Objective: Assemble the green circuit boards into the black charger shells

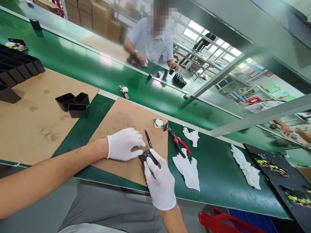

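at the near bench were two white-gloved hands, one black case, one slim black tool, one pair of pliers, three loose black cups, three crumpled white cloths, two cardboard sheets.

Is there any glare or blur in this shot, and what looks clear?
Head view: pale glare streaks the green surface, and windows are washed out; head view: cardboard boxes look soft, the co-worker's head is pixelated; head view: red-and-black pliers and the black case in the right hand read fairly sharp.
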`<state>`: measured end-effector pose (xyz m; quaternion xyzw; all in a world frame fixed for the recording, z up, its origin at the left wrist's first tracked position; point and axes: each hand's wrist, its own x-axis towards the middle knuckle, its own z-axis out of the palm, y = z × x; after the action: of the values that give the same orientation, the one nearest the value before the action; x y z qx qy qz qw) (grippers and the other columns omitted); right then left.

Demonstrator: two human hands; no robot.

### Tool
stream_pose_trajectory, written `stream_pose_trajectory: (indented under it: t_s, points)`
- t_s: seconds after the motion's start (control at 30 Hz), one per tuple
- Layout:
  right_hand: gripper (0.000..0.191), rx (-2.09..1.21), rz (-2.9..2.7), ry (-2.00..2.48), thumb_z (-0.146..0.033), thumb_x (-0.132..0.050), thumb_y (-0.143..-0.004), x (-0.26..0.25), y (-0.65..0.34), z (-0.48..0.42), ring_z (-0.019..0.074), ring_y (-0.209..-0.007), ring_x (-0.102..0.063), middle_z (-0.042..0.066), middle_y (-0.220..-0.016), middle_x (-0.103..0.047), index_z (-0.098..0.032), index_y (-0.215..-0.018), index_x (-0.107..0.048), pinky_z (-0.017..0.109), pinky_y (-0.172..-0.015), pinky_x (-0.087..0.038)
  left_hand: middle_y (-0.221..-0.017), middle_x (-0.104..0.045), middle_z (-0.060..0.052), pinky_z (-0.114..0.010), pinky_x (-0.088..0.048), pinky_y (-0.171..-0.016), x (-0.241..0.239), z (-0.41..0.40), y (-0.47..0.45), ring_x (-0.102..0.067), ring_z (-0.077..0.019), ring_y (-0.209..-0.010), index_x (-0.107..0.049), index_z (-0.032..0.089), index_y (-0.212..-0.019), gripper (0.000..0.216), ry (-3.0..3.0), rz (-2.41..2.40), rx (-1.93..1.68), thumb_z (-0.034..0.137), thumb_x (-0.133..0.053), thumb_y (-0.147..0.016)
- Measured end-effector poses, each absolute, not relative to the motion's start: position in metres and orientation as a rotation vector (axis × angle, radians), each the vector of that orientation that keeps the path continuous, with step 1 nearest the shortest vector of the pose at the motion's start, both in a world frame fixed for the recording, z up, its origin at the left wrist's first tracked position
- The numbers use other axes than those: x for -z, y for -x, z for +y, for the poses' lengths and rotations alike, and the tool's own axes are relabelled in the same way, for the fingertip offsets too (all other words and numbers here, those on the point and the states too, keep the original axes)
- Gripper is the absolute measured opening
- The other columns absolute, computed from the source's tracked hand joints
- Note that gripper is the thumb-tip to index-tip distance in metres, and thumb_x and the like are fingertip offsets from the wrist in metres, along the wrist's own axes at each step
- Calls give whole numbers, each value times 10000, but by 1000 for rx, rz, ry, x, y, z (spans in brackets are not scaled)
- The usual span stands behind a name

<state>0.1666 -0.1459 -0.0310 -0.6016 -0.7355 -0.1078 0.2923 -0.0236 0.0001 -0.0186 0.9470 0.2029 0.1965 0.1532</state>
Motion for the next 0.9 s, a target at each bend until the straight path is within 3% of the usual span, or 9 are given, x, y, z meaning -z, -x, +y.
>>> stream_pose_trajectory:
  t_s: [0.17,0.23,0.37,0.57,0.9]
  points:
    - [200,290,-1947,1569,-176,-573,-1028,29,-165,-146,210,-1079,-786,116,-1288,-751,-250,-1139,-722,302,-904,-669,-987,-743,-68,-383,-477,-880,18,3,22,-671,-246,-923,-760,210,-1121,213,-2743,683,-694,319,-629,-993]
    - [202,291,-1938,1583,-169,-573,-1025,28,-164,-146,212,-1078,-787,121,-1293,-752,-245,-1139,-722,309,-910,-670,-1023,-746,-96,-406,-466,-887,18,10,23,-673,-266,-969,-763,187,-1048,195,-2756,821,-740,260,-584,-1017]
    - [195,305,-1930,1591,-182,-577,-1029,29,-161,-148,224,-1076,-791,126,-1299,-751,-236,-1131,-734,313,-887,-681,-847,-730,-97,-396,-427,-748,24,24,27,-654,-257,-799,-738,164,-834,217,-2749,1038,-737,154,-591,-993]
    - [326,247,-1966,1591,-167,-560,-1053,32,-164,-150,213,-1158,-766,78,-1327,-754,-254,-1344,-677,310,-982,-661,-842,-749,-53,-378,-431,-754,31,24,27,-659,-230,-786,-736,190,-903,124,-2718,1088,-739,251,-666,-985]
    - [331,241,-1896,1606,-162,-571,-1047,20,-159,-152,215,-1172,-760,78,-1352,-742,-253,-1345,-684,314,-1023,-639,-785,-739,-41,-401,-460,-783,29,20,27,-666,-239,-774,-736,196,-929,147,-2636,1131,-822,328,-686,-969]
